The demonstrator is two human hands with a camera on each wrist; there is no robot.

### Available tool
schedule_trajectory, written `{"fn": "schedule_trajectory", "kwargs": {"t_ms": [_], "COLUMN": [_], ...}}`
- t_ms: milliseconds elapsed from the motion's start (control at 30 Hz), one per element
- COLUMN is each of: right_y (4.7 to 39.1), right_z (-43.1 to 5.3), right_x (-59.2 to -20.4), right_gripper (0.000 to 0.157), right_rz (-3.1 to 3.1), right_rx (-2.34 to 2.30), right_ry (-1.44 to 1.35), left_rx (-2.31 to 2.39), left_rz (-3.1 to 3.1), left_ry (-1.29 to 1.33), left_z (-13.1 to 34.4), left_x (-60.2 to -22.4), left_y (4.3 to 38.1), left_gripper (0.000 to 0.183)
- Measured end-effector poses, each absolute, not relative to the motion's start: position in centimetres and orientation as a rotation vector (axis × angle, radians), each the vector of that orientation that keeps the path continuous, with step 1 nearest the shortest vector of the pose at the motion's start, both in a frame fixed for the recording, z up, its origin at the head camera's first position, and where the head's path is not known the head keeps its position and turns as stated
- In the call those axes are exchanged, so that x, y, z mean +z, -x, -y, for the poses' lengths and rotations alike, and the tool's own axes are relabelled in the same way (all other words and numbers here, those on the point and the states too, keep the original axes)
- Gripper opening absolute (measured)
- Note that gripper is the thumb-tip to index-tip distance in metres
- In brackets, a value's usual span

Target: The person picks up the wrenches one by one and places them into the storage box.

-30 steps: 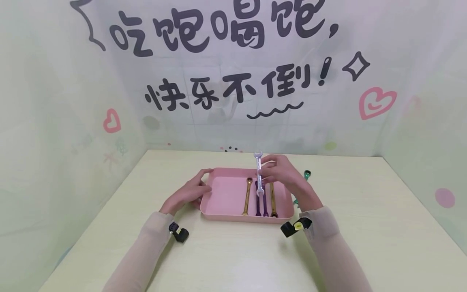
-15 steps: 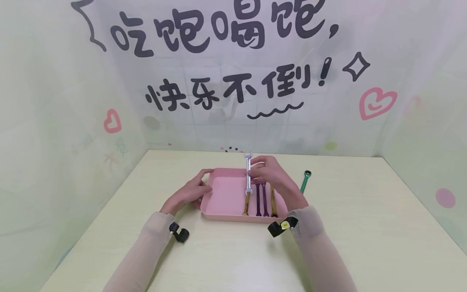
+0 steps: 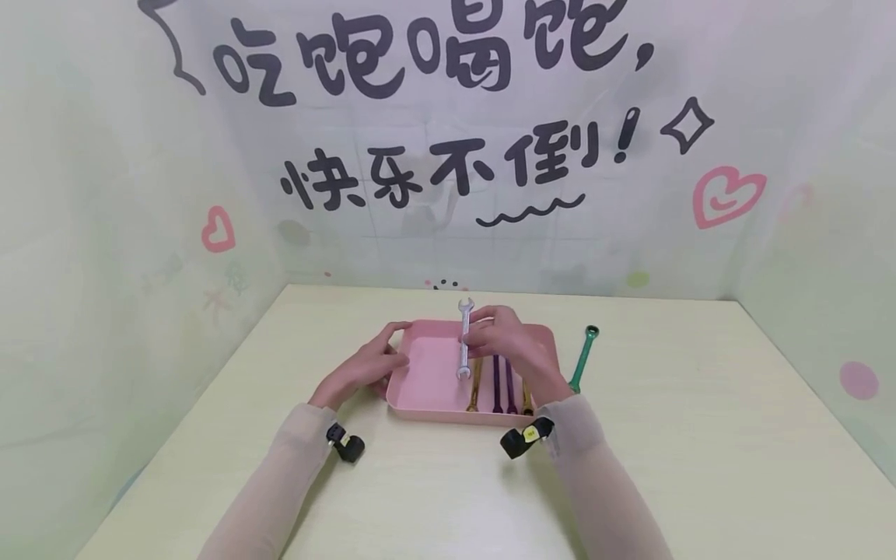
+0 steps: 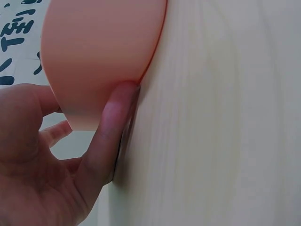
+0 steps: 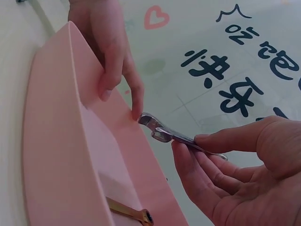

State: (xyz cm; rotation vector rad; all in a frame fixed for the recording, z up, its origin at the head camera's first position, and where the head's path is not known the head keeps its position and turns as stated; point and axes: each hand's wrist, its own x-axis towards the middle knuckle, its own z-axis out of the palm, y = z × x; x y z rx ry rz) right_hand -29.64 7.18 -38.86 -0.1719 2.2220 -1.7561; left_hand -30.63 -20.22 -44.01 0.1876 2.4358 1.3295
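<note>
My right hand [image 3: 495, 333] pinches a silver double open-ended wrench [image 3: 465, 342] between thumb and fingers, above the pink tray [image 3: 420, 416]. Both open ends of the wrench show in the head view. My left hand [image 3: 364, 369] grips the tray at its left side, its fingers over the wall; the left wrist view shows a digit pressed to the tray's outer wall [image 4: 99, 52]. Lying in the right half of the tray are a gold wrench [image 3: 474, 393], two purple wrenches [image 3: 497, 389] and another gold wrench [image 3: 527, 400], their upper parts partly hidden behind my right hand and forearm.
A green ratchet wrench [image 3: 583, 358] lies on the pale wooden table [image 3: 700, 420] to the right of the tray, its lower end behind my right sleeve. Behind the table hangs a white curtain [image 3: 392, 249] with dark lettering.
My right hand has carried the silver wrench leftward over the tray, past the purple wrenches and the left gold one. More of the green wrench now shows. My left hand stays on the tray.
</note>
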Motion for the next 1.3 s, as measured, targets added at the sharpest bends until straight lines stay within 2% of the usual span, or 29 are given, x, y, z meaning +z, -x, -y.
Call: {"fn": "schedule_trajectory", "kwargs": {"t_ms": [367,600,767,1000,1300], "right_y": [29.6,30.2,30.1,30.0,29.8], "right_z": [-6.1,-5.0,-4.7,-4.5,-4.1], "right_x": [-40.6,-41.7,-42.4,-42.6,-42.6], "right_gripper": [0.023,0.019,0.003,0.003,0.022], "right_rz": [-2.309,-2.412,-2.473,-2.493,-2.487], "right_rx": [-1.684,-1.614,-1.572,-1.535,-1.524], "right_ry": [0.133,0.118,0.185,0.15,0.08], "left_rx": [1.311,1.308,1.306,1.303,1.296], "left_rz": [-2.447,-2.455,-2.456,-2.451,-2.462], "left_ry": [-0.18,-0.174,-0.179,-0.192,-0.186], "left_z": [20.1,20.1,20.1,20.2,20.1], "left_x": [-44.0,-43.6,-43.6,-43.9,-43.8], "left_y": [30.7,30.4,30.4,30.7,30.6], "left_gripper": [0.067,0.067,0.067,0.068,0.067]}}
